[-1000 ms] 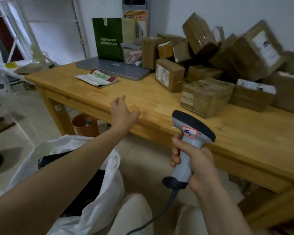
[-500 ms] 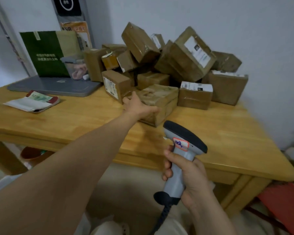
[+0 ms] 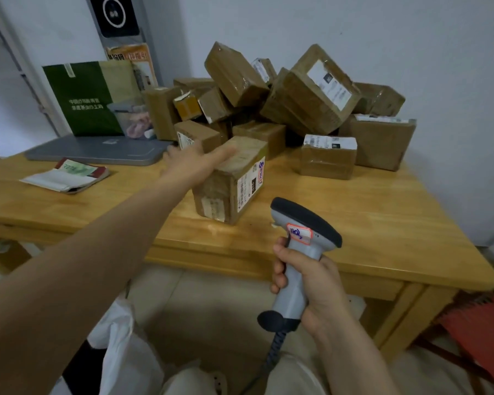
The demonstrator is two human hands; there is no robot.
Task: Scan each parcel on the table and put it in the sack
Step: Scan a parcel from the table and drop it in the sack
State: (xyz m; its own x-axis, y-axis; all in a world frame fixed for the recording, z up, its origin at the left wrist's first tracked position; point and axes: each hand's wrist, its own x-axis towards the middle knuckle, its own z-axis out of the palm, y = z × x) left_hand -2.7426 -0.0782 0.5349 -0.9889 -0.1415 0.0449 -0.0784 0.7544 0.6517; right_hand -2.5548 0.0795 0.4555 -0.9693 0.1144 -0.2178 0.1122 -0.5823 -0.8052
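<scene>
Item: parcel (image 3: 231, 192), a brown taped carton on the table (image 3: 382, 223), directly under the left hand (image 3: 194, 163) and just ahead of the right hand (image 3: 311, 283). The left hand lies on its top face, fingers seemingly straight, though blur leaves the thumb unreadable. The right hand is wrapped round the scanner (image 3: 303, 240) grip, nose towards the carton's white label (image 3: 251, 181). Handling, judged: rigid, probably light enough for one hand, tape slick. Best held across the top, thumb and fingers on opposite sides, label uncovered. The sack (image 3: 120, 357) sits below the left forearm.
</scene>
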